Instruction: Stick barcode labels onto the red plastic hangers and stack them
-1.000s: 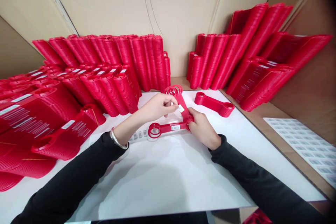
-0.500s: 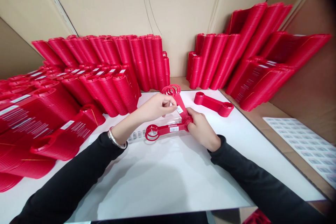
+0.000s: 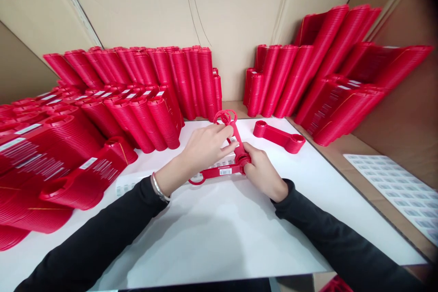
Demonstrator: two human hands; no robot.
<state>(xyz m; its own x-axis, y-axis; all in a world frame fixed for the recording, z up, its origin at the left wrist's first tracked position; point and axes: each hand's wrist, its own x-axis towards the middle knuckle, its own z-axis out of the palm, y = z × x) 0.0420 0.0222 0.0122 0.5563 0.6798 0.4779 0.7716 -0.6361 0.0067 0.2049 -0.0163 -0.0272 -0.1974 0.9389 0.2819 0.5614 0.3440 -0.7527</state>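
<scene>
My right hand (image 3: 262, 169) grips the ringed ends of several flat red plastic strips, fanned apart at its fingers. One strip (image 3: 215, 172) lies leftward across the table and bears a white barcode label (image 3: 225, 171). The upper strips (image 3: 240, 143) point away from me and end in red rings (image 3: 226, 117). My left hand (image 3: 208, 148) reaches over these upper strips, thumb and fingers apart, fingertips at a small white label (image 3: 233, 139) on the top one. Its fingers partly cover that label. Under the hands lies a clear-backed barcode sticker sheet (image 3: 125, 187), partly hidden.
A short stack of red strips (image 3: 278, 137) lies to the right on the white table (image 3: 191, 237). Tall red stacks (image 3: 191, 82) line the back and left, with more stacks (image 3: 284, 77) at the back right. A label sheet (image 3: 393, 187) rests on cardboard at the right.
My left hand has moved slightly right and its pinched fingers have spread over the label on the upper strip. The ring end of the lower strip is now partly behind my left wrist.
</scene>
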